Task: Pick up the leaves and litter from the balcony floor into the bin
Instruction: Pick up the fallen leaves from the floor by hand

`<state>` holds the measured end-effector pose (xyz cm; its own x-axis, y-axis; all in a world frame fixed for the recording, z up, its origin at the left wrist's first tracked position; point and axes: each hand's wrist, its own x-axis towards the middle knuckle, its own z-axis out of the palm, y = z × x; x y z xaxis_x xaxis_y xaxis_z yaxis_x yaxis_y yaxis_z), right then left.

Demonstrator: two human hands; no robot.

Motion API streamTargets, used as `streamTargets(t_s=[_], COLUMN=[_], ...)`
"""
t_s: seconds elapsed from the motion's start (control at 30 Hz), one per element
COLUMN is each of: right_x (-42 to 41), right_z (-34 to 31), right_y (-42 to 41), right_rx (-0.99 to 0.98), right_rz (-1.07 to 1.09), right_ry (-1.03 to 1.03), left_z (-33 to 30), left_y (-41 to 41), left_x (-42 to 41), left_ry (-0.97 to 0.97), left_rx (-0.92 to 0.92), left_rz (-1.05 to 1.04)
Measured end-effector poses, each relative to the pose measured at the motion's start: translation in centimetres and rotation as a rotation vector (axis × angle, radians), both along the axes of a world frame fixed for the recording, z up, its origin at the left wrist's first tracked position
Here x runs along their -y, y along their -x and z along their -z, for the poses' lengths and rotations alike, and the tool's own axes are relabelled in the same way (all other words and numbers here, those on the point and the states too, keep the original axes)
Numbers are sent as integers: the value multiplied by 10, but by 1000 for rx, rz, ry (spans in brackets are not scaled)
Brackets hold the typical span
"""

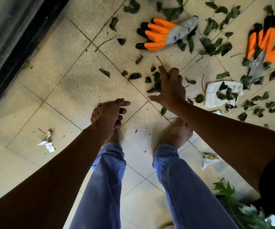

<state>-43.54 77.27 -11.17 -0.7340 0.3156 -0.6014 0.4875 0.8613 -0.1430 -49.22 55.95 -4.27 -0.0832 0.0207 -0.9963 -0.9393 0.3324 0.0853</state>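
Dark green leaves (216,45) lie scattered over the beige tiled floor (77,90), thickest at the upper right. A small leaf cluster (155,80) sits just left of my right hand (170,87), which reaches forward with fingers spread and holds nothing. My left hand (112,113) hangs above my left foot with fingers loosely curled, empty. White crumpled paper (213,96) with leaves on it lies right of my right hand. Torn paper scraps (48,145) lie at the left, another scrap (207,160) at the right. No bin is in view.
Two orange and grey work gloves lie on the floor, one (161,34) ahead, the other (264,45) at far right. A dark door frame (18,47) runs along the left. My bare feet and blue trousers (105,179) are below. A green plant (229,194) is at lower right.
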Motion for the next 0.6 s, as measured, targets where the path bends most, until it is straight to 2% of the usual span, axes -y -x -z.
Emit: streamTargets(t_s=[0.17,0.5,0.6], right_x=[29,36,32], right_z=[6,24,27], right_y=[18,15,12], right_rx=[-95,-194,-231], right_rz=[17,-171,-30], right_ry=[66,149,250], left_z=[-2,2,3], left_y=[0,-4,-4], left_x=[2,7,6], left_ry=[8,25,-2], left_rx=[-20,-35,-34], left_rz=[13,-27,-77])
